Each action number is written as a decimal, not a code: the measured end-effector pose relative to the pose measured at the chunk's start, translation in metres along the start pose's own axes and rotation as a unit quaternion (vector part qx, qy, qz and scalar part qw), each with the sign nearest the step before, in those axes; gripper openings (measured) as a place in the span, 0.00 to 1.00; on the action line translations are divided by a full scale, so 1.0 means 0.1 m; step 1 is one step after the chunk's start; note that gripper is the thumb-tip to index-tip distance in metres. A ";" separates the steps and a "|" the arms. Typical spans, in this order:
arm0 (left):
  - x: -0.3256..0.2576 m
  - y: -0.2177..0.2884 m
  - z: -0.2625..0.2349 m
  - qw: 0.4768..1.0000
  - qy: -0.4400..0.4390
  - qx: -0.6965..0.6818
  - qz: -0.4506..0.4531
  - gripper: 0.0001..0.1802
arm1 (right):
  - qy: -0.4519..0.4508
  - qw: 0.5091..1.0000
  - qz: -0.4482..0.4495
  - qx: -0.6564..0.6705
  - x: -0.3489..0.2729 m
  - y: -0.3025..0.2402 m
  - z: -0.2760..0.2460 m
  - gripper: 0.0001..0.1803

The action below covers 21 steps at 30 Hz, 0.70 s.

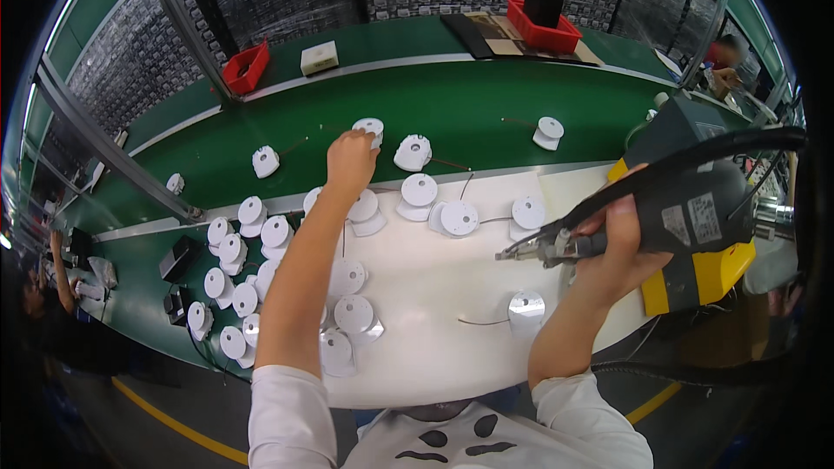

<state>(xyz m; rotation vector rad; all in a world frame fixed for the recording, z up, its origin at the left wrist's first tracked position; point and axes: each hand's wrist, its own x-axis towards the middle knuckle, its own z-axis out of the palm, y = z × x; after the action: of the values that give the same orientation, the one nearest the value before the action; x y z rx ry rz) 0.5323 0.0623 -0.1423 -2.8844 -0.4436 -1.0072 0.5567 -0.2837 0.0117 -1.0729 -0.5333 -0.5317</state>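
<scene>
My left hand point(351, 161) stretches out over the green belt, its fingers closed round a white round plastic housing point(369, 126). Another white housing point(413, 153) lies just right of it, a thin wire trailing off. In my right hand point(622, 247) is a black power screwdriver point(665, 208), gripped round its body. Its metal tip point(521, 252) points left over the white worktop point(434, 321), touching no part. Near that tip sits a housing point(526, 212); another housing point(526, 308) with a wire lies closer to me.
Several white housings point(246, 299) crowd the left of the worktop, partly behind my left forearm. Beyond the belt point(469, 95) stand red bins point(248, 68) and a white box point(319, 57). A yellow and black machine point(695, 282) borders the right side. Other people work at far left and right.
</scene>
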 end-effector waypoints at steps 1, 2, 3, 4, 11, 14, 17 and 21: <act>0.07 0.05 0.09 0.993 -0.064 -0.025 -0.093 0.18 | 0.020 1.000 -0.003 -0.014 -0.01 0.01 0.00 0.20; 0.11 0.06 0.17 0.973 -0.127 -0.049 -0.187 0.19 | 0.022 1.000 -0.005 -0.013 -0.01 0.00 0.01 0.20; 0.11 0.02 0.27 0.983 -0.077 -0.062 -0.155 0.20 | 0.019 1.000 -0.003 0.000 0.00 -0.01 0.02 0.20; 0.14 0.11 0.29 0.983 -0.078 -0.067 -0.151 0.20 | 0.019 1.000 -0.003 0.005 0.01 -0.01 0.00 0.20; 0.51 0.82 0.28 0.973 -0.218 -0.034 -0.067 0.26 | -0.017 0.999 -0.006 0.031 0.08 0.03 -0.13 0.13; 0.55 0.84 0.45 0.973 -0.220 -0.024 -0.062 0.23 | -0.029 0.999 0.004 0.024 0.06 0.01 -0.12 0.14; 0.65 0.83 0.39 0.984 -0.172 -0.009 -0.046 0.14 | -0.004 0.999 0.014 0.037 0.03 -0.02 -0.12 0.16; 0.61 0.92 -0.37 0.979 -0.120 -0.116 -0.119 0.15 | -0.027 0.999 0.004 0.022 0.06 0.00 -0.20 0.18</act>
<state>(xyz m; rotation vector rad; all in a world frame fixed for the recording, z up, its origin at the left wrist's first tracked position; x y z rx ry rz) 0.5821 -0.0162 -0.0710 -3.2414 -0.7507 -0.7817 0.5639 -0.3028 0.0081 -1.0493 -0.5852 -0.4826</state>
